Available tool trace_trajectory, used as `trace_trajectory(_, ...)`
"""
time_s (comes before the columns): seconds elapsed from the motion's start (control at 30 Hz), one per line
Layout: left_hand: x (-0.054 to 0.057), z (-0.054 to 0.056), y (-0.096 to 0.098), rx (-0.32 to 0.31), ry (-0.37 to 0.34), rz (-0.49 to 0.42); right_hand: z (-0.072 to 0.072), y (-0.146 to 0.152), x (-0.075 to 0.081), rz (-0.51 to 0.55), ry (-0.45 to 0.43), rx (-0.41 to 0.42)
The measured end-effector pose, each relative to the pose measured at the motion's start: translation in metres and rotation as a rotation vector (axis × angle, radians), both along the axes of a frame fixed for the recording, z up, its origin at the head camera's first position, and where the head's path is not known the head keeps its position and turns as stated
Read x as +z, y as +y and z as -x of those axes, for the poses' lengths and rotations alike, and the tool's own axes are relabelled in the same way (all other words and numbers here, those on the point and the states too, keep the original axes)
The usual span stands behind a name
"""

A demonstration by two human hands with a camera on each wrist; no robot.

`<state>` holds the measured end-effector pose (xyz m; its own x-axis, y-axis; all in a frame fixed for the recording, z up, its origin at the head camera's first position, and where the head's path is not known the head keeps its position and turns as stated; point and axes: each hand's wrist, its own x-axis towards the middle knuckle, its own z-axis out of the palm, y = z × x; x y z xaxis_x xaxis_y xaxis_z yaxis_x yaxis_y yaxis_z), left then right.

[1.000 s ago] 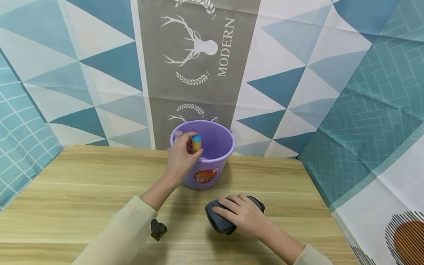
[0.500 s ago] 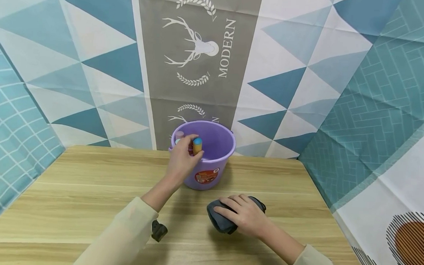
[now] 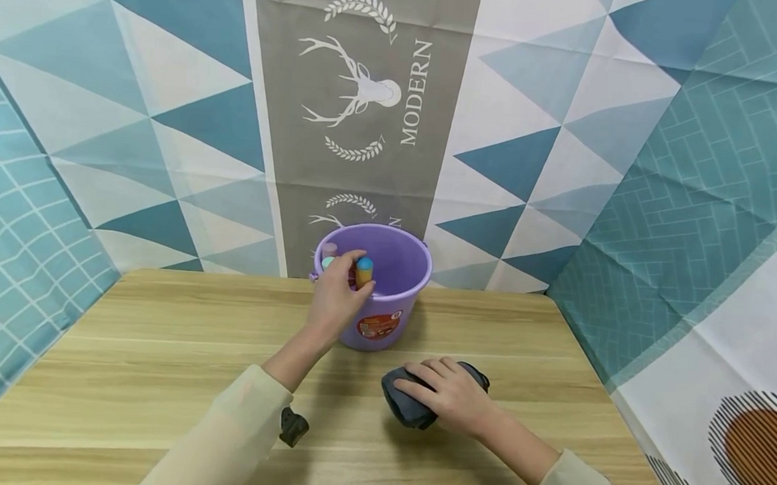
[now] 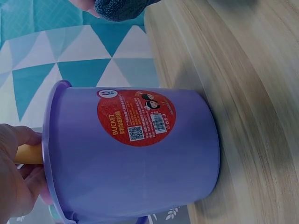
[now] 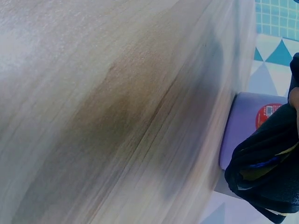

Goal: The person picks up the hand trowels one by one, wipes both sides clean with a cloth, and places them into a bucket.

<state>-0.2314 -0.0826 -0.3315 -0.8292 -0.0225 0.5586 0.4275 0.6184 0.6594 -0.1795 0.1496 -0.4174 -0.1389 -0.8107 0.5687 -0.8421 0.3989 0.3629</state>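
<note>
My left hand (image 3: 337,298) pinches a small yellow-orange bottle (image 3: 363,276) with a blue rounded top, between thumb and fingers. It is at the near rim of a purple bucket (image 3: 415,297). In the left wrist view the bottle (image 4: 29,154) lies partly behind the bucket's rim, and the fingers hide much of it. My right hand (image 3: 456,396) grips a dark grey folded fabric bundle (image 3: 401,398) just above the table. Its loose folds and a thin cord show in the right wrist view, where the bundle (image 5: 266,154) has a gap with yellow and blue inside.
Inside the bucket, at its left, are a pinkish item (image 3: 329,250) and a mint-topped item (image 3: 327,262). The bucket stands near the back of the wooden table (image 3: 158,362), before a patterned backdrop (image 3: 359,168). A small black object (image 3: 294,426) shows beside the left sleeve.
My left hand has lowered slightly with the bottle at the bucket's rim. The right hand still holds the fabric bundle in nearly the same place. The head view has shifted a little.
</note>
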Motion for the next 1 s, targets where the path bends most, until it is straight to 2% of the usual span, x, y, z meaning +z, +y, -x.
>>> trace_trajectory(0.2, -0.0011, 0.0001, 0.0005, 0.003, 0.012, 0.011, 0.0, 0.0005, -0.0018, -0.009, 0.0, -0.003)
trace_trajectory(0.8, 0.0002, -0.0021, 0.0006, 0.014, -0.008, 0.036, -0.0002, 0.0012, -0.0039, -0.03, -0.02, -0.001)
trace_trajectory(1.0, -0.0006, -0.0008, 0.0008, 0.022, 0.014, 0.06, 0.0006, 0.0022, -0.005, -0.037, -0.02, -0.007)
